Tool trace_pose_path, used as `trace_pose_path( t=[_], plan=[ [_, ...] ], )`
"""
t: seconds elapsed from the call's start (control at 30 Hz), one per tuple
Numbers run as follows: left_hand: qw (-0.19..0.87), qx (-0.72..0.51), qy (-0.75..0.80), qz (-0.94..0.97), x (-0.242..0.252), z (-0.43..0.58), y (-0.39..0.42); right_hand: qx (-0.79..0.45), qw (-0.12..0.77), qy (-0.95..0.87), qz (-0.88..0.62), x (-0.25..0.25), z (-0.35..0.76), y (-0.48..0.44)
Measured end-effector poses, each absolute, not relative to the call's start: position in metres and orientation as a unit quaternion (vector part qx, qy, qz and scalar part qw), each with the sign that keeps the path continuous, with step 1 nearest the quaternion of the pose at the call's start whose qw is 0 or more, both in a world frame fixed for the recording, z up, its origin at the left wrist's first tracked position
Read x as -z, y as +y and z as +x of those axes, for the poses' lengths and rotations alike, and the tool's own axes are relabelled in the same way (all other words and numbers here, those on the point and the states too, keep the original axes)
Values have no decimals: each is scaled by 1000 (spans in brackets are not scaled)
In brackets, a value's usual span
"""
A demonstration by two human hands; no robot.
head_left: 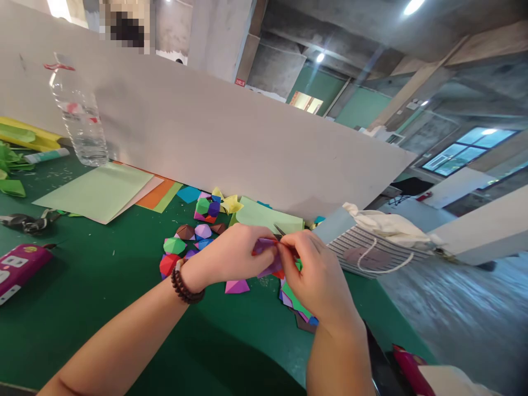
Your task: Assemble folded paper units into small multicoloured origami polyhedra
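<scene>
Close together above the green table, my left hand (241,250) and my right hand (317,278) both pinch a small folded purple paper piece (270,268). Some red paper shows at its edge, partly hidden by my fingers. Just behind my fingertips a thin dark metal tip (279,229) pokes out; I cannot make out the tool. To the left of my left wrist lie several faceted paper shapes, among them a green one (174,246) and a red one (169,265). A magenta paper piece (237,286) rests below my left hand. Stacked colored paper pieces (292,300) are partly covered by my right hand.
A clear plastic bottle (82,121) stands by the white partition (231,137). Paper sheets (99,190) lie in front of it, with a magenta box (25,269) at the left. A striped bag (371,247) sits at the right table edge.
</scene>
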State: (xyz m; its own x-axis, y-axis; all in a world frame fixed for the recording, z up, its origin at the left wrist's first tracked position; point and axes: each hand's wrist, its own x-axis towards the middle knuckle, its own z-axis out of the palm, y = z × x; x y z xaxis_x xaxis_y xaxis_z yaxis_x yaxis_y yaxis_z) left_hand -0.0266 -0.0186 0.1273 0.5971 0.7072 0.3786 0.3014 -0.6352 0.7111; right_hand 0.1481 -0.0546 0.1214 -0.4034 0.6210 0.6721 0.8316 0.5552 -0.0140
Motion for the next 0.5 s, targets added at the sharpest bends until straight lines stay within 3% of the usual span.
trace_pose_path(
  t=[0.23,0.5],
  plan=[
    [299,-355,295,835,-127,-27,-18,164,334,-816,-442,-120,146,-53],
    [200,-375,333,842,-125,-19,-23,142,345,-788,-489,-122,141,-59]
  ],
)
